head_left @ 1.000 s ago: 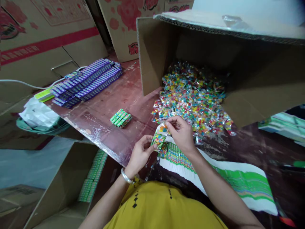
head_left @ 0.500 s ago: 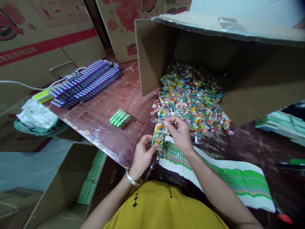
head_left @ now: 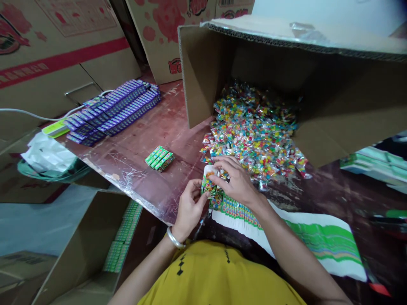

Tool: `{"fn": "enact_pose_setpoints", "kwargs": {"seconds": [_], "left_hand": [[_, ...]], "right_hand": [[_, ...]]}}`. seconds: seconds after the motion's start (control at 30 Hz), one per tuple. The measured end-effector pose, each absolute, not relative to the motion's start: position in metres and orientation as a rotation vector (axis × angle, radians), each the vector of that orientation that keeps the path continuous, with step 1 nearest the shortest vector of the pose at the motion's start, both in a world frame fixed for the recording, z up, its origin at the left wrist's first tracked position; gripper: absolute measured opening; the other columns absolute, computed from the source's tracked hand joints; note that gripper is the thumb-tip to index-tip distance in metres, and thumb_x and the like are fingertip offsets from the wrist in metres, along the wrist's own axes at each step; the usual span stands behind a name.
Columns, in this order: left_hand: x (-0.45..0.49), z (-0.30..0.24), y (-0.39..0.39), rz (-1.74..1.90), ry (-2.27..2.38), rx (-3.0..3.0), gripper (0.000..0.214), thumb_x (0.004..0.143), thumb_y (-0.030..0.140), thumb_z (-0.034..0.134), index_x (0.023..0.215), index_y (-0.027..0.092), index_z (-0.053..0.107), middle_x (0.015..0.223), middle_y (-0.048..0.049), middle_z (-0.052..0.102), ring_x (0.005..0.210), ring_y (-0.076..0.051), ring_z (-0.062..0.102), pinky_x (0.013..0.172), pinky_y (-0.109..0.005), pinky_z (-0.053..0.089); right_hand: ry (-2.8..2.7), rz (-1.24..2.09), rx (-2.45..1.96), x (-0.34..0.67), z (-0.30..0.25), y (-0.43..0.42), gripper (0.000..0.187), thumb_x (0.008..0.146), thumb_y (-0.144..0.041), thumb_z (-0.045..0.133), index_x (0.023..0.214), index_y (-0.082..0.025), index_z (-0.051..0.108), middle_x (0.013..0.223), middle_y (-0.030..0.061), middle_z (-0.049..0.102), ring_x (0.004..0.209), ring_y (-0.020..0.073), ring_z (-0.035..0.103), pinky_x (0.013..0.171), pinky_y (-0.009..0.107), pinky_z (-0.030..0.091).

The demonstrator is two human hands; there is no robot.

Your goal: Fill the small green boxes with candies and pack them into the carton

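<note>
My left hand (head_left: 190, 207) pinches a small green printed candy box (head_left: 206, 186) between thumb and fingers, its white flap standing up at the top. Orange candies (head_left: 209, 174) show against that flap. Over the box's upper end is my right hand (head_left: 233, 178), fingers curled and thumb near the flap. A small clear packet of coloured candies (head_left: 224, 174) shows beneath its fingers, partly hidden. Right under the hands, a long row of overlapping flat green-and-white cartons (head_left: 324, 241) runs off to the right, partly covered by my right forearm.
A tipped cardboard box (head_left: 200, 76) spills a heap of candy packets (head_left: 251, 131) onto the red table (head_left: 133, 156). Several filled green boxes (head_left: 160, 158) sit left of my hands. Purple boxes (head_left: 114, 110) are stacked farther back. Below the table edge, an open carton (head_left: 73, 250) holds green boxes.
My right hand has moved slightly left over the top of the box, its fingers now more curled. The orange candies sit a little lower by the flap. My left hand keeps its hold.
</note>
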State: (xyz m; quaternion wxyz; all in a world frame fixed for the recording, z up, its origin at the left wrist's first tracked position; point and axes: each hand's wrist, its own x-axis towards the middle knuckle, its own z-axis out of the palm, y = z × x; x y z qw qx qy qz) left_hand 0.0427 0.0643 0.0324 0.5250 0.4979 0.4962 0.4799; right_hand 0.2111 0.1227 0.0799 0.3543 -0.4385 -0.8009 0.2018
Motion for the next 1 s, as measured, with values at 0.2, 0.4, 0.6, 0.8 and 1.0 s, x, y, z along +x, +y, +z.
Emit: {"fn": "enact_pose_setpoints", "kwargs": {"seconds": [0.2,0.4,0.6,0.8,1.0], "left_hand": [[0.041,0.033,0.065,1.146,1.161,1.162,0.027,0.083,0.024,0.064,0.106,0.018,0.053,0.103,-0.0067,0.063,0.094,-0.018,0.063,0.083,-0.03,0.051],[0.042,0.045,0.068,1.188,1.145,1.193,0.046,0.084,0.025,0.064,0.126,0.023,0.044,0.108,-0.0065,0.062,0.098,-0.019,0.062,0.087,-0.033,0.05],[0.042,0.052,0.07,1.137,1.05,1.185,0.054,0.085,0.026,0.062,0.135,0.024,0.04,0.122,-0.0093,0.058,0.107,-0.021,0.058,0.091,-0.034,0.048],[0.043,0.045,0.069,1.08,1.006,1.118,0.037,0.081,0.025,0.067,0.114,0.021,0.051,0.114,-0.0069,0.059,0.097,-0.018,0.058,0.083,-0.027,0.047],[0.044,0.045,0.07,1.155,0.999,0.975,0.04,0.08,0.025,0.068,0.112,0.024,0.045,0.104,-0.0039,0.061,0.091,-0.016,0.061,0.076,-0.026,0.049]], "right_hand": [[-2.009,0.583,-1.119,0.206,0.068,0.121,0.014,0.093,-0.026,0.054,0.091,-0.024,0.067,0.106,0.005,0.066,0.109,0.0209,0.057,0.097,0.039,0.044],[-1.744,1.013,-1.079,0.211,0.07,0.116,0.024,0.095,-0.036,0.049,0.106,-0.025,0.067,0.118,0.0057,0.063,0.108,0.0206,0.06,0.091,0.037,0.049],[-1.438,1.22,-1.12,0.206,0.051,0.1,0.027,0.085,-0.033,0.063,0.112,-0.025,0.062,0.101,0.0028,0.069,0.087,0.0176,0.066,0.076,0.03,0.055],[-1.518,0.952,-1.192,0.197,0.046,0.092,0.007,0.085,-0.027,0.061,0.083,-0.022,0.066,0.098,0.0041,0.067,0.089,0.0187,0.064,0.073,0.03,0.053],[-1.304,1.073,-1.099,0.19,0.049,0.097,0.01,0.085,-0.025,0.062,0.093,-0.023,0.056,0.094,0.003,0.067,0.09,0.0173,0.065,0.079,0.031,0.053]]}}
